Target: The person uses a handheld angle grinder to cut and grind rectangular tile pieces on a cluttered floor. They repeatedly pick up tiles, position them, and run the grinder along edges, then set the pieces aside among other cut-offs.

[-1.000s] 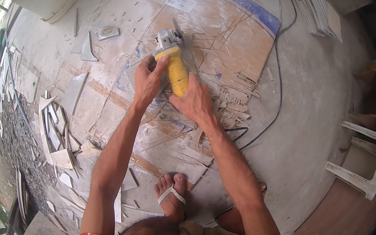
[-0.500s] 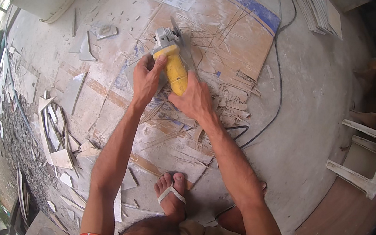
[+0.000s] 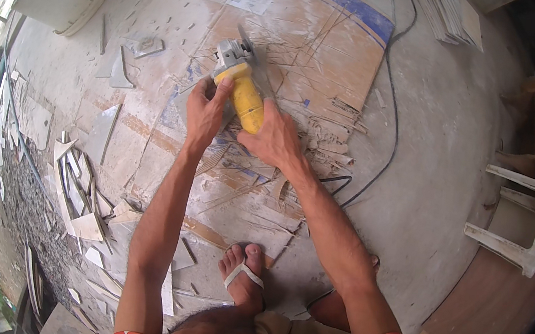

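The grinder [image 3: 247, 98] sits at the upper centre of the frame, over a grey sheet [image 3: 268, 73] on worn cardboard [image 3: 340, 62]. Your right hand [image 3: 276, 136] is clamped round its rear end. Your left hand [image 3: 205, 114] has its thumb against the yellow body, but you can't tell from here whether its curled fingers grip the tool or the sheet. If the blade [image 3: 245, 36] snags, the tool could kick, with your bare left fingers close to its metal head. The thin sheet could slip or crack, since the cardboard beneath is loose and torn. Chips could nick your sandalled foot [image 3: 244, 277], lower centre. The blade shows almost edge-on, so whether it spins or touches the sheet is unclear; your hands hide the sheet's near edge.
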Available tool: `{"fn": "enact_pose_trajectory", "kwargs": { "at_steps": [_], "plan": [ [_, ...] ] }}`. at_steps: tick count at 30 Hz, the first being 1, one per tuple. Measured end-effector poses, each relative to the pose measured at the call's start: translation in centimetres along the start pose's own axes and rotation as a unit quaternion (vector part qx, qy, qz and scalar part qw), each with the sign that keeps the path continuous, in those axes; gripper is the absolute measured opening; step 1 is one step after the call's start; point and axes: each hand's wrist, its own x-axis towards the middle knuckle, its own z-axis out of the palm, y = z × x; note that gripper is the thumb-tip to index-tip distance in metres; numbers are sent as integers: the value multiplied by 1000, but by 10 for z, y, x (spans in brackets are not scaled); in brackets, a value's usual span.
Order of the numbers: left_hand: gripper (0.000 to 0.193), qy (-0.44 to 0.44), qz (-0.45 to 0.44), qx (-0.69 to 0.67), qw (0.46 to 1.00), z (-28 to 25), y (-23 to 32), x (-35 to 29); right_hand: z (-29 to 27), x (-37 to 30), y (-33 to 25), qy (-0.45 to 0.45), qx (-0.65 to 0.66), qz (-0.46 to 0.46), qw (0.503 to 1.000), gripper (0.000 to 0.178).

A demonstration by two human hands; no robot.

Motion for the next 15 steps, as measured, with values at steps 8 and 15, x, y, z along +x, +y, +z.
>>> {"fn": "enact_pose_trajectory", "kwargs": {
  "at_steps": [8, 15],
  "plan": [
    [63, -4, 6, -15, 1000, 3, 1, -2, 1, -2, 6, 12, 1, -24, 1000, 50],
    [61, -18, -17, 1, 1000, -1, -2, -3, -2, -6, 6, 5, -2, -16, 1000, 51]
  ]
}}
